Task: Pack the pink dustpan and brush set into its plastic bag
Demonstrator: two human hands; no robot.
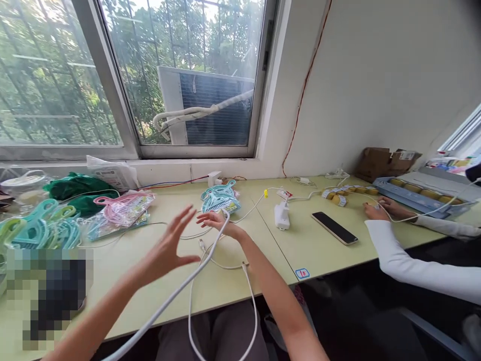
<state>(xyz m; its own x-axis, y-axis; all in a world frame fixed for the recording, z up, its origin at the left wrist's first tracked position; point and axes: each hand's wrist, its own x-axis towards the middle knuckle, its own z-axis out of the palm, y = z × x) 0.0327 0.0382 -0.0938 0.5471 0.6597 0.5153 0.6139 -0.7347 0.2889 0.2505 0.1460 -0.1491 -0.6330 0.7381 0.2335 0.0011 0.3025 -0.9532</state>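
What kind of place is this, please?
Probably a small packing or assembly workroom. Packs of plastic combs lie in piles on a long table by a window, and a co-worker's hand works beside a tray of yellow items.

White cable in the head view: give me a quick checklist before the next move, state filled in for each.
1. Right hand touching the thin white cable: ok, cable passes over its fingers.
2. Firm grip on the cable: cannot tell, fingers look loose.
3. Left hand free: ok, open with fingers spread, off the cable.
4. Cable clear of the teal plastic comb pack: ok, pack lies just beyond the hand.
5. Cable free of tangles: not ok, it loops on the pale green table and off its edge.
6. Co-worker's hands apart: ok, further right, past the black phone.
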